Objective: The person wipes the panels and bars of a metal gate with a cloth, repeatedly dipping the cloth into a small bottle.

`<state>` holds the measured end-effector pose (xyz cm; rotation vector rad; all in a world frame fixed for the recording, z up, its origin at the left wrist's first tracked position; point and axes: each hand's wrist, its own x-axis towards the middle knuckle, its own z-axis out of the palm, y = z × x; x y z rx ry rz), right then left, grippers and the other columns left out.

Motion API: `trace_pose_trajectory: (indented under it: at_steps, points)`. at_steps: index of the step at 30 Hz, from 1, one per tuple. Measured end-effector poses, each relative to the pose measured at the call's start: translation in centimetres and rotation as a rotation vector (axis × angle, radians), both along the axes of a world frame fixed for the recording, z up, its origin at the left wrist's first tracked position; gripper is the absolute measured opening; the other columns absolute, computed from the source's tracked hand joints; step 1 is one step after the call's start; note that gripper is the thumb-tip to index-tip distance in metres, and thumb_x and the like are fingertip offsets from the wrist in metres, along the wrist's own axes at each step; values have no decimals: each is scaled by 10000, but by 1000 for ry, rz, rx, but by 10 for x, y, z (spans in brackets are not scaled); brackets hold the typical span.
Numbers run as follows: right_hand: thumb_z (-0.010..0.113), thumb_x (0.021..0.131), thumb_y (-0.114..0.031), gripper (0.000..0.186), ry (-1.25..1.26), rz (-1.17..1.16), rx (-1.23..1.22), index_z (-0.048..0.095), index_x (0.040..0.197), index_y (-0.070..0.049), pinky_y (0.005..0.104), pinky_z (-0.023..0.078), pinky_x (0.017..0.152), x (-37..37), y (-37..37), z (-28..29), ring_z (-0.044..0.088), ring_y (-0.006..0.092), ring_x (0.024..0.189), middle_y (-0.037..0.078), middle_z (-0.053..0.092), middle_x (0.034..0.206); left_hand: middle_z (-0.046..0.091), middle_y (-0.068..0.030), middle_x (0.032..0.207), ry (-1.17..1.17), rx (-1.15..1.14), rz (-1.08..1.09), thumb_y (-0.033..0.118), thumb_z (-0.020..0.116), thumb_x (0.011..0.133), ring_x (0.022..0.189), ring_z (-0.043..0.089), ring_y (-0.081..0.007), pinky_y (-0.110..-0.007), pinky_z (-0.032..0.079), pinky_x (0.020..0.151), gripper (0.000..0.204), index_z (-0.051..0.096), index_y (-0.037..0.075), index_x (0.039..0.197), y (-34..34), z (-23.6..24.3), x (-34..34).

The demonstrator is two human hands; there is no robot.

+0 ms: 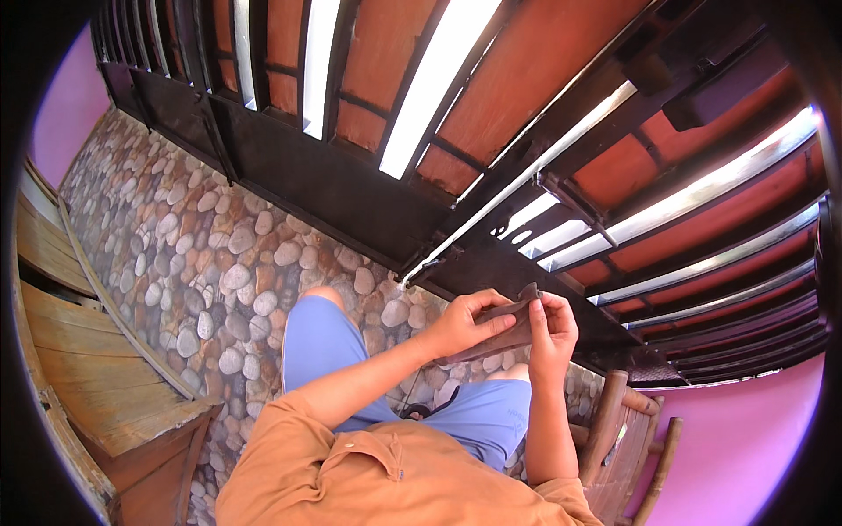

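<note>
In front of my lap, both hands hold up a thin dark brown piece of soft material (pixel 515 336), cloth or leather; I cannot tell which. My left hand (pixel 474 323) pinches its upper edge between thumb and fingers. At its far right corner, where the edge curls up into a small fold, the fingertips of my right hand (pixel 554 326) are pressed together on it. The material hangs below the fingers, slanting down to the left, and its lower part is partly behind my left hand and wrist.
A dark metal gate (pixel 333 188) with reddish panels runs across the front. The floor is patterned with pebbles (pixel 237 276). Wooden furniture (pixel 74 329) stands at the left, and a bamboo chair (pixel 605 425) at the lower right beside a pink wall (pixel 728 438).
</note>
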<state>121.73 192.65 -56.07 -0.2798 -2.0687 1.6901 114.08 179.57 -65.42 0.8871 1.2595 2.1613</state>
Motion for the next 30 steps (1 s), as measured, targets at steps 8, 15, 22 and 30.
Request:
trace_pose_trajectory:
  at_steps: [8, 15, 22, 30]
  points:
    - [676, 992, -77, 113, -8, 90, -42, 646, 1078, -11, 216, 468, 815, -11, -1, -17, 595, 64, 925, -1, 657, 998, 688, 0, 1044, -505, 110, -79, 177, 707, 984, 946, 615, -47, -227, 514, 813, 248, 665, 23, 1173, -17, 17, 6]
    - [672, 992, -78, 154, -54, 67, 40, 657, 1126, -2, 220, 470, 811, -21, -1, -32, 585, 64, 900, 8, 643, 1019, 706, -16, 1047, -738, 223, 24, 195, 709, 983, 940, 639, -63, -225, 523, 822, 258, 701, 18, 1171, -12, 2, 7]
    - [662, 996, -89, 167, -159, 9, 126, 684, 1133, 4, 229, 484, 781, 5, 18, -79, 589, 69, 873, 14, 632, 1007, 721, -54, 1047, -743, 316, 411, 171, 706, 982, 909, 664, -91, -250, 549, 807, 308, 671, -43, 1201, -22, 8, -28]
    - [656, 1013, -164, 213, -408, -5, -25, 682, 1160, -13, 234, 517, 669, 64, 36, -170, 655, 92, 830, 28, 694, 995, 716, -47, 1072, -728, 336, 508, 115, 733, 954, 938, 674, -101, -251, 553, 815, 290, 659, -18, 1201, -20, -13, -60]
